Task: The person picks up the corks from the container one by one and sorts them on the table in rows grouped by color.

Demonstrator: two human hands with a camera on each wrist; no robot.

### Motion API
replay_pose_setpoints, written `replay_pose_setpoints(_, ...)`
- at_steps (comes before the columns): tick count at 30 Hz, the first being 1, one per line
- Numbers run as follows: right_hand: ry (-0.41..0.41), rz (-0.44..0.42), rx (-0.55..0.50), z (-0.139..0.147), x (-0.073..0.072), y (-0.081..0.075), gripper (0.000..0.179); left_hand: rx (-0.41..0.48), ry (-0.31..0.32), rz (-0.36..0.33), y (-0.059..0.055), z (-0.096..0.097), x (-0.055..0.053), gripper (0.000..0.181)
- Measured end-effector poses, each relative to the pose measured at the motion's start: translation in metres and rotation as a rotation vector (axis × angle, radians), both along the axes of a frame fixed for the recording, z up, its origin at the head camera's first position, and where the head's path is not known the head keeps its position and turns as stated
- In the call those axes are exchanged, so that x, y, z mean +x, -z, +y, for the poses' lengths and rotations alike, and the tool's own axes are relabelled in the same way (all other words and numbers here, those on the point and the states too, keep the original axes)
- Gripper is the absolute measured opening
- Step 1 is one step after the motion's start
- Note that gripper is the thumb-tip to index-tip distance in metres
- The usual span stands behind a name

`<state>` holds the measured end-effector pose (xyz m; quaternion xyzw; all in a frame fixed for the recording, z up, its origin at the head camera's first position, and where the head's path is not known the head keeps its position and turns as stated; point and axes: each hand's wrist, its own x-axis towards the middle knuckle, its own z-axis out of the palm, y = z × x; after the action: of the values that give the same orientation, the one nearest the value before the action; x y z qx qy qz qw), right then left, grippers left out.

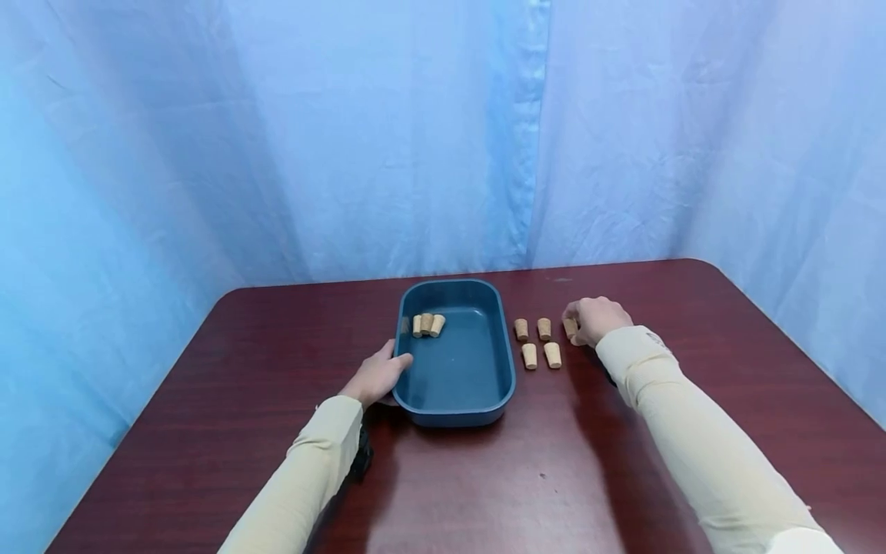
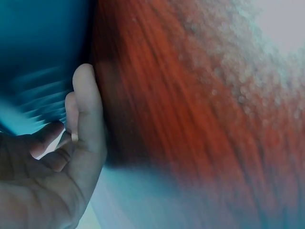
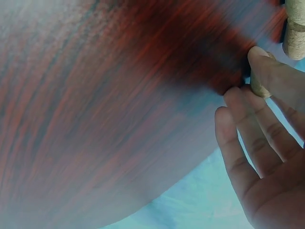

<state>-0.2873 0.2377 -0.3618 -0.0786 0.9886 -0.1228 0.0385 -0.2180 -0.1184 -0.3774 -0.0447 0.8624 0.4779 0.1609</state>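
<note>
In the head view, the right hand [image 1: 601, 319] is at the far right end of a back row of corks, its fingertips around one cork [image 1: 571, 328] at the counter [image 1: 471, 485]. The blue tray [image 1: 453, 377] lies to the left of that hand, well apart from it, and the four loose corks [image 1: 544, 329] sit in between, two darker ones behind two paler ones. So the line from the held cork to the tray runs leftward across these four. The tray's long axis points away from the person, its right long wall facing the corks; theirs run roughly the same way, narrow ends toward the person. The left hand [image 1: 379, 374] is the nearer one to the tray and grips its left wall, thumb over the rim. Three corks [image 1: 427, 323] lie inside, against the left wall toward the far end.

In the left wrist view, the left hand's fingers lie along the tray's outer side, close to the counter; the thumb's hold on the rim cannot be made out here.

In the right wrist view, the thumb presses one side of the cork with fingertips opposite, a pinch; the index finger is partly hidden. Other corks show just beyond the thumb, at the corner.
</note>
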Motion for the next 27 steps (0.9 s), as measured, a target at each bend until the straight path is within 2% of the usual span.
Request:
replay_pose_setpoints(7, -0.003, -0.019, 0.017, -0.0006, 0.0004, 0.0008, 0.043, 0.01, -0.008, 0.0, 0.0031, 0.0014, 0.0019, 0.059)
replay_pose_setpoints(27, -0.018, -0.035, -0.009, 0.0075, -0.0035, 0.0007, 0.056, 0.011, 0.005, 0.007, 0.0036, 0.0003, -0.0034, 0.061)
